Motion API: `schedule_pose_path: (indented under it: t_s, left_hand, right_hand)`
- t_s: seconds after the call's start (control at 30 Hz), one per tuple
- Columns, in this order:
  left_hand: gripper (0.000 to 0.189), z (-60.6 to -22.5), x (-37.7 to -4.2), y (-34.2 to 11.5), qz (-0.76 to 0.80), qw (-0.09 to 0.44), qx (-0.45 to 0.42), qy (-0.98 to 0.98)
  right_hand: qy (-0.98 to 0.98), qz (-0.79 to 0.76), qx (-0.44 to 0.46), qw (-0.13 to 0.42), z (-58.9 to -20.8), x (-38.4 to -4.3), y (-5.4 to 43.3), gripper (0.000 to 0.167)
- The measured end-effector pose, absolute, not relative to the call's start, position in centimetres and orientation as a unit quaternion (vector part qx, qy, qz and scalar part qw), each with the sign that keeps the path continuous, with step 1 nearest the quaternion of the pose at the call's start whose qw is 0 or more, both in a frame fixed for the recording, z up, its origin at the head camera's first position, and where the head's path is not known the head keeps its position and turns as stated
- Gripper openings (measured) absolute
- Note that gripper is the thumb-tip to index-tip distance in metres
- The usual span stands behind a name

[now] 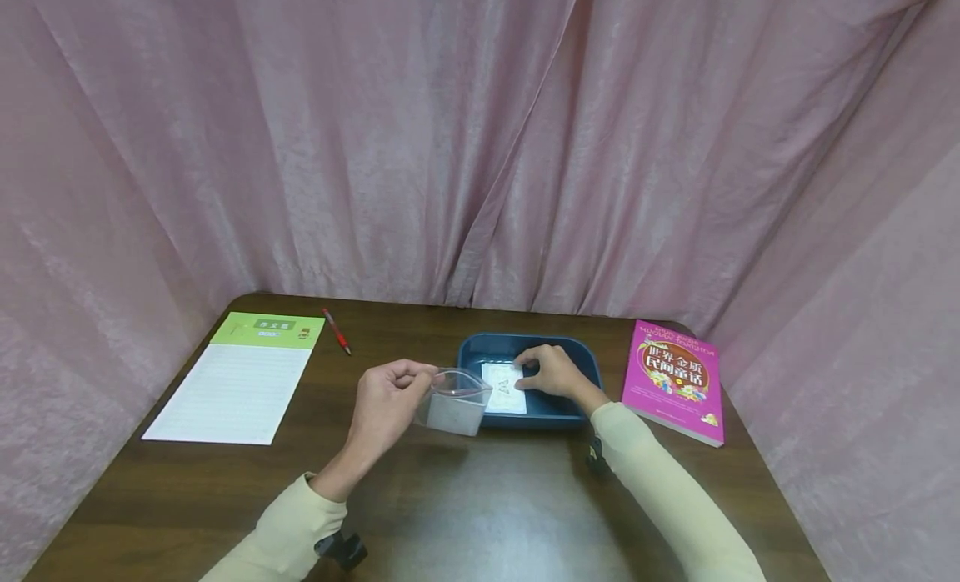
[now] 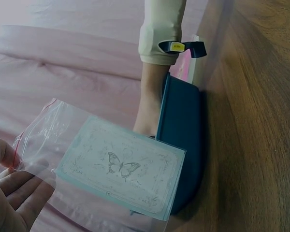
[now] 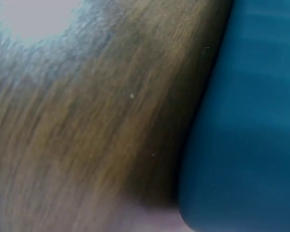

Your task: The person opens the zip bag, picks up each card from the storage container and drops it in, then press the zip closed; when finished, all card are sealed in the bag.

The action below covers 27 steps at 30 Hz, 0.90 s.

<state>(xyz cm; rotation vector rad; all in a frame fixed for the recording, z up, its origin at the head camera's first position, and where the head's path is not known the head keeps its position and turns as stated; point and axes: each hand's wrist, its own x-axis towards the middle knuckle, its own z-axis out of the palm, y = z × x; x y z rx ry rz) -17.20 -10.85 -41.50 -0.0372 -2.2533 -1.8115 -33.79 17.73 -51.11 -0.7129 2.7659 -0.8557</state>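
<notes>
My left hand (image 1: 392, 396) pinches the rim of a clear zip bag (image 1: 437, 415) just left of the blue tray. Inside the bag is a stack of pale cards (image 2: 121, 166), the front one printed with a butterfly in a fine border. The bag's mouth gapes a little at the top, and a red line (image 2: 20, 150) runs along the zip edge. Over the blue tray (image 1: 536, 421), my right hand (image 1: 553, 372) holds the right edge of a white butterfly card (image 1: 501, 390) between thumb and fingers. In the right wrist view only the tray's outer wall (image 3: 246, 125) shows, with the hand hidden.
A lined pad with a green header (image 1: 228, 390) lies at the left of the wooden table (image 1: 450, 515), with a red pen (image 1: 337, 332) beside it. To the tray's right lies a pink book (image 1: 675, 382). Pink curtains (image 1: 375, 148) hang behind the table and along both sides.
</notes>
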Motion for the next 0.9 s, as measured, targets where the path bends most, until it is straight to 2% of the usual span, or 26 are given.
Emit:
schedule_pose_path:
  t_s: [0.43, 0.67, 0.9]
  left_hand:
    - [0.012, -41.5, -17.3, -10.8, -0.614, 0.131, -0.018, -0.778]
    - [0.012, -41.4, -17.2, -10.9, -0.611, 0.134, -0.015, -0.780]
    - [0.012, -41.5, -17.3, -11.0, -0.610, 0.135, -0.016, -0.781]
  right_hand:
    - [0.926, -0.274, -0.252, 0.056, -51.3, -33.7, 17.7, 0.034]
    - [0.928, -0.275, -0.250, 0.026, -50.9, -33.6, 17.4, 0.027]
    - [0.904, -0.353, -0.238, 0.042, -49.7, -33.5, 18.0, 0.020]
